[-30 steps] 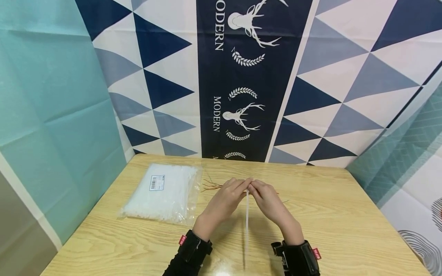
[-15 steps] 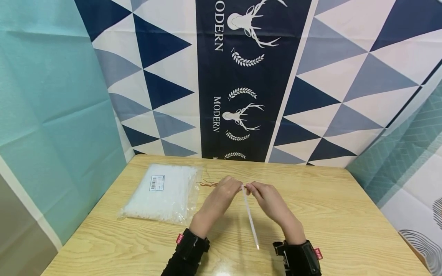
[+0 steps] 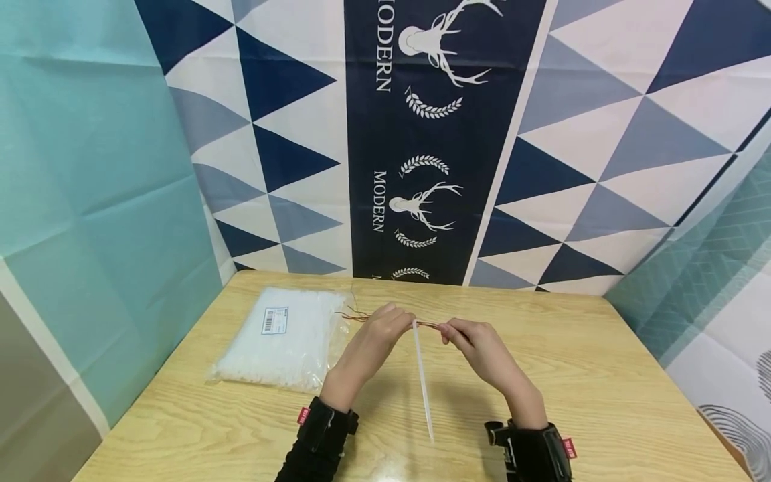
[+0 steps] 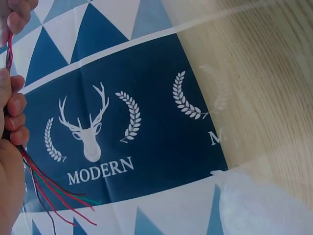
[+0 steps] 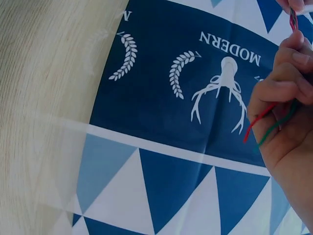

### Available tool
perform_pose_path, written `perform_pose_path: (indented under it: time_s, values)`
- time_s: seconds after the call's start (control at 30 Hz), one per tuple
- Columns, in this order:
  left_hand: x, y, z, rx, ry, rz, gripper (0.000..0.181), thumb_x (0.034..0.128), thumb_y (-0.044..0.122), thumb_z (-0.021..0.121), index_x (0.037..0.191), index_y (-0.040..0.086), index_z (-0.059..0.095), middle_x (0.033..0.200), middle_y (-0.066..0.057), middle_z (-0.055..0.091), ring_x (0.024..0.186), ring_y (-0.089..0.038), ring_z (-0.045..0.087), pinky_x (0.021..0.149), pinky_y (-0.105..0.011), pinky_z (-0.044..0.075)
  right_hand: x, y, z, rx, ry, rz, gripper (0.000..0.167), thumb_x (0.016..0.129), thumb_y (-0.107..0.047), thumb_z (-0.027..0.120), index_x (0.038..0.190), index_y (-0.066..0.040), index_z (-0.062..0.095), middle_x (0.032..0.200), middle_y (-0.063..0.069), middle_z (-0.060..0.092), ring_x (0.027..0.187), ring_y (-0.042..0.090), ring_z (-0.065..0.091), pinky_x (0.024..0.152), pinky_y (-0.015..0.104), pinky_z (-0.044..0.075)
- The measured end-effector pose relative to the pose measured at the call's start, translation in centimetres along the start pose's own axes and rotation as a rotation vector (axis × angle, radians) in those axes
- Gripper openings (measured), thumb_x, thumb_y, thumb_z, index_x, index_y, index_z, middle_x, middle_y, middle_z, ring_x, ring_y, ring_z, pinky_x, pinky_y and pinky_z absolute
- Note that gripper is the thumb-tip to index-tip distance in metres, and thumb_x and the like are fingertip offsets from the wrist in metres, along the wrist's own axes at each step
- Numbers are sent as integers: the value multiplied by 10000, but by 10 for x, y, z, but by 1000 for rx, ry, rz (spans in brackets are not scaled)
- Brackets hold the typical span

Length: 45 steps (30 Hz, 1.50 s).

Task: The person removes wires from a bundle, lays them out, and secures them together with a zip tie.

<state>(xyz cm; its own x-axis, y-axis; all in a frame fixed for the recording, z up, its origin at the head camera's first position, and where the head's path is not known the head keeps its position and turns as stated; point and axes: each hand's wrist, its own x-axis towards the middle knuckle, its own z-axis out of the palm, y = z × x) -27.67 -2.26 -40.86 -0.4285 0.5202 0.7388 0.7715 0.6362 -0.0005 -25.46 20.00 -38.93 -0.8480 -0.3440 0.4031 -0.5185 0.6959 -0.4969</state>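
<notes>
My left hand (image 3: 375,335) grips a bundle of thin wires (image 3: 429,325) above the table. Loose red, dark and green wire ends (image 4: 58,193) fan out past it in the left wrist view. A white cable tie (image 3: 423,385) hangs downward from the bundle, right beside the left fingertips; whether it is closed round the wires is too small to tell. Farther right along the bundle, my right hand (image 3: 482,348) pinches the wires with curled fingers. Red and green ends (image 5: 261,122) stick out below that hand in the right wrist view.
A clear plastic bag (image 3: 241,358) packed with white contents and bearing a barcode label lies on the wooden table (image 3: 578,388), left of the left hand. Patterned cloth (image 3: 415,134) hangs behind the table's far edge, with more cloth at both sides.
My hands have moved apart, left hand leftward and right hand slightly rightward, baring a stretch of wires between them. The cable tie has shifted left with the left hand and still hangs down.
</notes>
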Motion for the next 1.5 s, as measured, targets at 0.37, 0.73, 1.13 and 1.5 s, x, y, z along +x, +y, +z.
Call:
perform_pose_path:
  time_s: [0.37, 0.73, 1.13, 1.5]
  values:
    - [-2, -4, -6, -159, -10, -70, 102, 947, 145, 575, 996, 149, 665, 954, 62, 709, 918, -64, 614, 827, -160, 497, -8, 10, -16, 32, 5, 87, 258, 1012, -261, 487, 849, -174, 668, 744, -33, 586, 704, 99, 512, 607, 228, 429]
    - [2, -10, -15, -123, 30, -135, 104, 922, 126, 607, 1001, 112, 673, 931, 19, 716, 900, -108, 625, 821, -211, 519, -15, 22, -39, -112, 112, 167, 270, 1024, -144, 455, 1073, 11, 669, 944, 160, 690, 842, 252, 649, 774, 390, 531]
    - [6, 3, 6, -34, 10, -37, 187, 959, 151, 570, 1098, 98, 683, 891, 44, 640, 868, -91, 543, 776, -198, 457, 6, -16, 8, -135, 252, -220, 223, 873, -101, 681, 1092, -98, 724, 1058, 55, 719, 1062, 279, 622, 985, 585, 379]
    - [4, 10, 16, -16, -105, -83, 226, 947, 215, 603, 1141, 153, 701, 866, 55, 618, 838, -94, 530, 772, -251, 438, 7, -2, 15, -179, 271, -239, 94, 784, -95, 771, 870, -123, 747, 833, -3, 732, 785, 167, 650, 743, 375, 487]
